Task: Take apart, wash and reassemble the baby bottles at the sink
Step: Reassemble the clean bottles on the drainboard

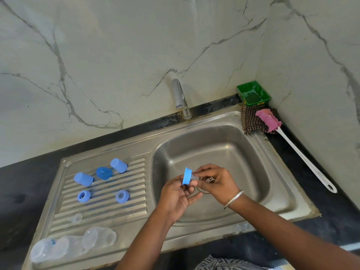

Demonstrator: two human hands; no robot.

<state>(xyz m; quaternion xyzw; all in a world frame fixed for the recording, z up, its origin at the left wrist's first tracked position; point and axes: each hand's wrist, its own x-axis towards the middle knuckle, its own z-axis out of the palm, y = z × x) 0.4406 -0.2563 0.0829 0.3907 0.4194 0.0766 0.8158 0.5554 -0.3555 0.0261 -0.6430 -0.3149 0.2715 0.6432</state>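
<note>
Over the steel sink basin [243, 152], my left hand [175, 197] holds a blue screw ring [187, 175] on edge. My right hand [216, 180] pinches the clear teat [195, 177] that sticks out of that ring. On the ribbed drainboard [136, 207] lie two blue caps [83, 179] [118, 165], a blue dome lid [104, 173], two more blue rings [84, 196] [122, 196] and a loose clear teat [76, 218]. Clear bottle bodies [99, 238] [49, 249] lie on their sides at the drainboard's front left.
A chrome tap [180, 98] stands behind the basin with no water running. At the back right corner are a green tub [253, 93], a checked cloth [251, 121] and a pink-headed bottle brush [292, 145] with a long white handle on the dark counter.
</note>
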